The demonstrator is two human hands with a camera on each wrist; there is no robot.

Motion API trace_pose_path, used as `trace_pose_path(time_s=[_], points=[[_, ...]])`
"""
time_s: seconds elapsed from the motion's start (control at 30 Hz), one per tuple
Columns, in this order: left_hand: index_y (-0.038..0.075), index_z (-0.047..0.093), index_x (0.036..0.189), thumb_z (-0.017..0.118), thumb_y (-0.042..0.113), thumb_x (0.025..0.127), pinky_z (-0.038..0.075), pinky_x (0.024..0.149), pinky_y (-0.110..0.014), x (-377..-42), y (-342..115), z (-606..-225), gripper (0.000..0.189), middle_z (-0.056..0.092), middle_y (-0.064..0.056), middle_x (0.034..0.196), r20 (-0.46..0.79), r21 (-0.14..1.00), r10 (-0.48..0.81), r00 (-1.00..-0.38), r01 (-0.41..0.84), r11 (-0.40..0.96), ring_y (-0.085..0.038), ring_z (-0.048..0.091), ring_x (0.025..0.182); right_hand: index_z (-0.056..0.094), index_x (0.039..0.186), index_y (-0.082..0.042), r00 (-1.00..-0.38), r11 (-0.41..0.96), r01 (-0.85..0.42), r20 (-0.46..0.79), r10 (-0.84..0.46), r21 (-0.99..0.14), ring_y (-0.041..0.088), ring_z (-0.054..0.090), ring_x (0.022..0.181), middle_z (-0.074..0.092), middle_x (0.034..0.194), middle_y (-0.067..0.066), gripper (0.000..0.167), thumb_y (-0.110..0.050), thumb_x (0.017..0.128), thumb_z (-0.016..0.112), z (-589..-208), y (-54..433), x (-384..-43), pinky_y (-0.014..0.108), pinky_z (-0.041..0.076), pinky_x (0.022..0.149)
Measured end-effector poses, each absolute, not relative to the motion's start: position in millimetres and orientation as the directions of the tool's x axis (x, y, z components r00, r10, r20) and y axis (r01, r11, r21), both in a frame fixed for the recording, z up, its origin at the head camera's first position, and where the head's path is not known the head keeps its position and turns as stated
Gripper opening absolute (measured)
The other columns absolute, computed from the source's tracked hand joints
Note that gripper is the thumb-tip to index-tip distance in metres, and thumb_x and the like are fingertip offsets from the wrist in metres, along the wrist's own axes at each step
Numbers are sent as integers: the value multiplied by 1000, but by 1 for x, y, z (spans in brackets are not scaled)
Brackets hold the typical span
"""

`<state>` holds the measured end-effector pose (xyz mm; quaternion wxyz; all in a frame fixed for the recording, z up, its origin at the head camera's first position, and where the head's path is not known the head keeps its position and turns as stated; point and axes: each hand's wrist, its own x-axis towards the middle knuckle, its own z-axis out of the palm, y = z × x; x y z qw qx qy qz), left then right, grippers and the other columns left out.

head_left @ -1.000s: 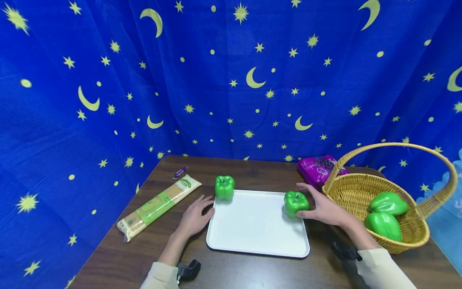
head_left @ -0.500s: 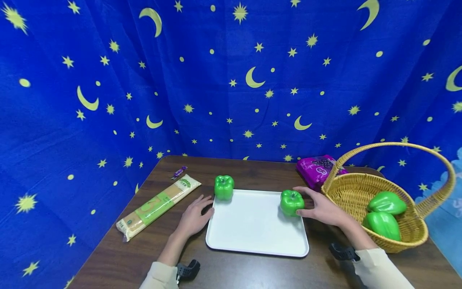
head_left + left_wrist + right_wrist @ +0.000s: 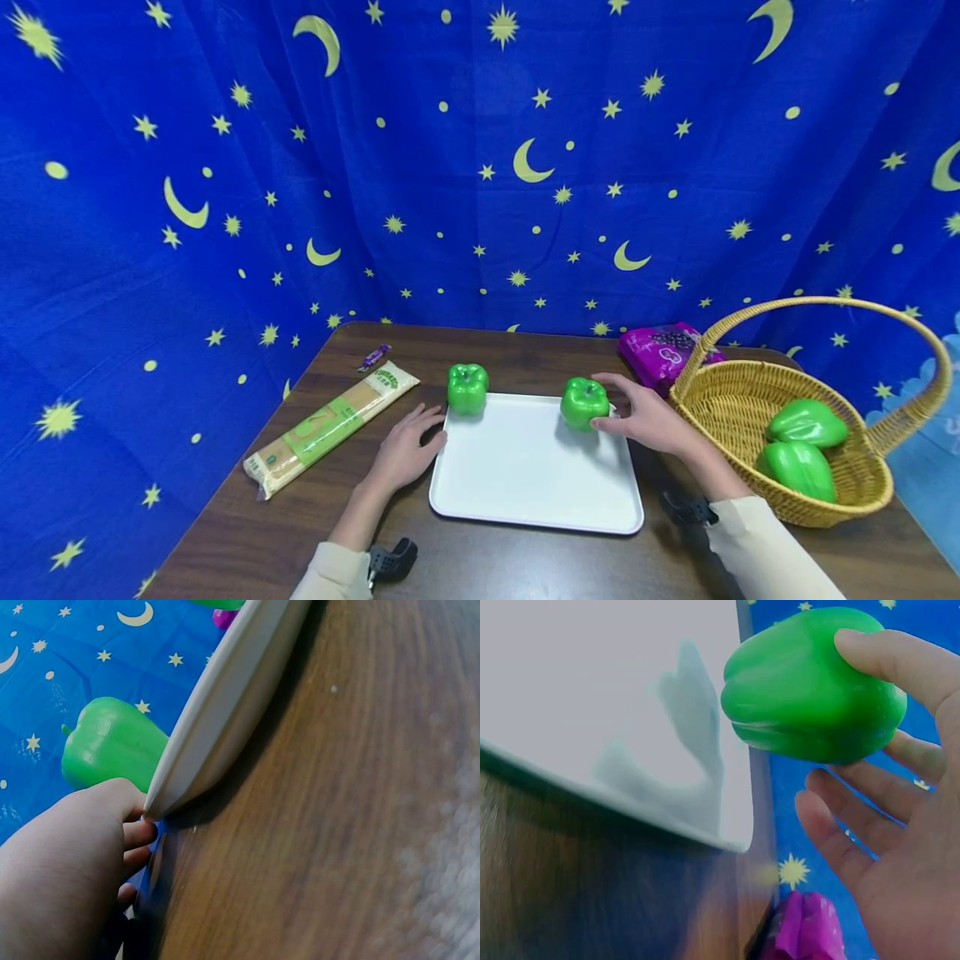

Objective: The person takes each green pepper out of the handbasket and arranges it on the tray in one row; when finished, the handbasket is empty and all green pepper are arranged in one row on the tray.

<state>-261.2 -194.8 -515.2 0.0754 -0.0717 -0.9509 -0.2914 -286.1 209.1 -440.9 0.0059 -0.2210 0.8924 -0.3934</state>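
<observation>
Thumb and fingers of my right hand [image 3: 648, 414] hold a shiny green bell pepper [image 3: 583, 405] over the back right part of a white tray [image 3: 532, 471]. In the right wrist view this bell pepper [image 3: 810, 690] hangs above the tray, with its shadow below on the white surface. At the tray's left edge lies my left hand [image 3: 408, 450], fingers loosely extended, thumb at the rim. The left wrist view has that thumb right against the tray rim [image 3: 199, 727]. A second green bell pepper [image 3: 467, 389] sits at the tray's back left corner.
A wicker basket [image 3: 712, 396] with a tall handle stands on the right, holding two green fruits or vegetables [image 3: 808, 422]. Behind it lies a purple bag [image 3: 656, 354]. On the left are a long noodle pack [image 3: 330, 429] and a small purple wrapped candy [image 3: 373, 357].
My right hand has carried the bell pepper left and slightly toward the back, further in over the tray. The left hand and the other pepper have stayed in place.
</observation>
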Motion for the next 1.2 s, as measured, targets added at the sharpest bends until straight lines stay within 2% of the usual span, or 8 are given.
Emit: trace_pose_path(time_s=[0.23,0.37,0.6,0.9,1.2], points=[[19,64,126,57,39,95,28,109,-54,-260,-195,-515,39,51,3,140,193,544,97,-976,189,818,-23,34,137,48,138,-8,-897,564,-377,137,-421,-735,32,59,110,58,126,14,77,-35,75,82,-444,199,-296,48,51,88],[20,64,126,57,40,94,28,109,-53,-261,-195,-515,39,51,4,140,198,543,97,-975,192,818,-23,34,137,48,138,-7,-898,546,-367,134,-418,-753,30,60,107,59,123,14,77,-32,74,84,-448,195,-302,44,53,86],[19,65,126,57,39,94,29,109,-53,-261,-196,-516,38,52,4,139,207,533,108,-972,204,821,-23,34,137,46,136,0,-883,495,-388,161,-440,-778,35,61,104,59,120,20,77,-26,74,84,-452,187,-310,42,54,85],[19,64,127,57,38,95,28,109,-51,-263,-196,-516,38,51,3,140,224,522,126,-966,228,822,-23,34,137,47,138,-1,-898,507,-368,156,-412,-779,32,60,105,60,119,16,79,-26,74,85,-450,175,-313,41,53,87],[19,64,127,57,38,95,28,109,-53,-260,-197,-516,38,51,3,140,212,528,119,-970,216,821,-24,34,137,48,138,-4,-897,499,-383,184,-402,-777,32,57,111,54,124,16,78,-27,73,85,-456,153,-319,38,53,87]])
